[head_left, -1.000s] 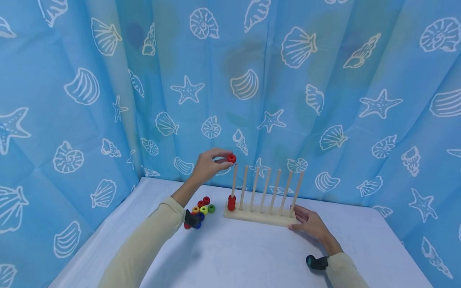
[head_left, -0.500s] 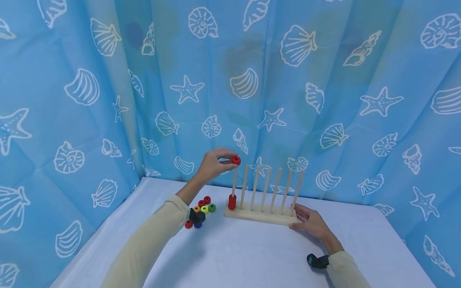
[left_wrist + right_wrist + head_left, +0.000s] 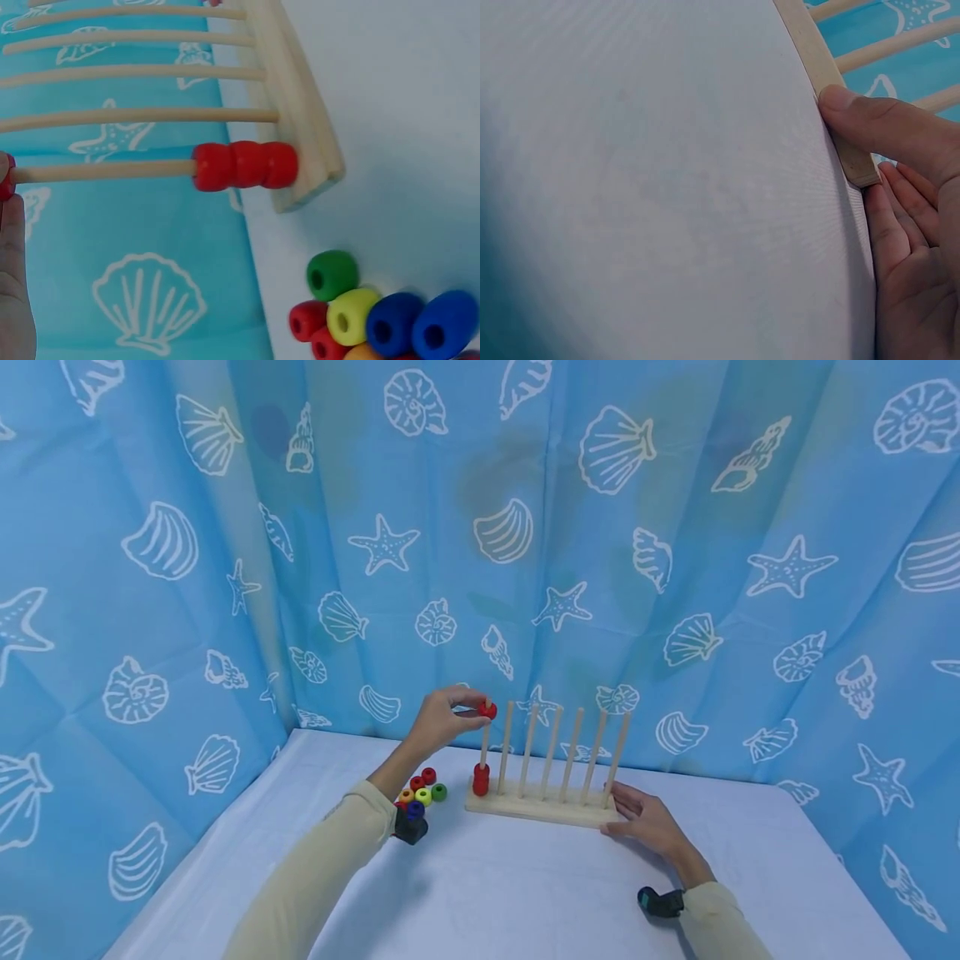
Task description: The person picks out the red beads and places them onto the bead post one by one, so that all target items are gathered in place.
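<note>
My left hand [image 3: 438, 724] pinches a red bead [image 3: 487, 711] between thumb and fingers at the top of the leftmost peg [image 3: 484, 745]. The peg's tip pokes up through the bead's hole. Three red beads [image 3: 245, 165] are stacked at the bottom of that same peg. The pegs stand upright in a long wooden base [image 3: 540, 811], and the other pegs carry no beads. At the base's right end, my right hand [image 3: 651, 828] grips it. In the right wrist view the thumb [image 3: 870, 120] presses the front edge, while the other fingers lie round the end.
Loose beads lie on the white-covered table [image 3: 540, 893] left of the base: a green bead [image 3: 332, 274], a yellow bead [image 3: 352, 316], blue beads [image 3: 445, 325], and red and orange ones. A blue shell-print curtain [image 3: 480, 568] hangs right behind the pegs.
My left hand has brought the red bead rightward over the leftmost peg and then down, so the tip now passes through it. My right hand has stayed on the base's end.
</note>
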`<control>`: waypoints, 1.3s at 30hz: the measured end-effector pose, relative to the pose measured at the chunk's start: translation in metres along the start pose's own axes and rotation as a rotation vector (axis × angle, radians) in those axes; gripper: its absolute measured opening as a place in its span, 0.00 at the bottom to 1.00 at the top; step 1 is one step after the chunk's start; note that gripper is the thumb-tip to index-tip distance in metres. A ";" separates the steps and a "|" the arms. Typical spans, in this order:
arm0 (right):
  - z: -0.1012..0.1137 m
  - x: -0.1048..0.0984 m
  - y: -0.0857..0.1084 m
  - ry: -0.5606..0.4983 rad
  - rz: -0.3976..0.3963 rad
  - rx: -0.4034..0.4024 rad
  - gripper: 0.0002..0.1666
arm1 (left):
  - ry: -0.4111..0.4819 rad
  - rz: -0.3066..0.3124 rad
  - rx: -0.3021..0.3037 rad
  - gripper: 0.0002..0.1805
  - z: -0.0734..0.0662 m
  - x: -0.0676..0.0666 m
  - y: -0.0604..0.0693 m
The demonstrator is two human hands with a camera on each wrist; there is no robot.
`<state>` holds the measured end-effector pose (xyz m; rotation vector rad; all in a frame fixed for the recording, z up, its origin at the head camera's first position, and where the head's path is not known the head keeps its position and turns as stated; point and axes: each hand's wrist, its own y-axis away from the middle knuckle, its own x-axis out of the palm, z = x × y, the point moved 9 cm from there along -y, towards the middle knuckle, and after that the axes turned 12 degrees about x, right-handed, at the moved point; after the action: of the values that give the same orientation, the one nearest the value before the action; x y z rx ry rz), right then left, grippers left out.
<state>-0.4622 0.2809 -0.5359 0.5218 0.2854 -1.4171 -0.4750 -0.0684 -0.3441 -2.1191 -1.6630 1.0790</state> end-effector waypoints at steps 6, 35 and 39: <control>0.001 0.000 -0.001 0.005 0.002 -0.003 0.56 | 0.012 0.002 -0.030 0.19 0.015 0.006 0.013; 0.002 0.001 0.002 -0.007 0.020 -0.020 0.56 | 0.033 -0.050 -0.149 0.18 0.071 0.035 0.061; 0.001 0.000 0.003 -0.016 0.021 -0.024 0.56 | 0.027 -0.049 -0.158 0.18 0.073 0.036 0.062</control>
<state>-0.4596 0.2803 -0.5349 0.4923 0.2823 -1.3954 -0.4750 -0.0740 -0.4460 -2.1641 -1.8323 0.9283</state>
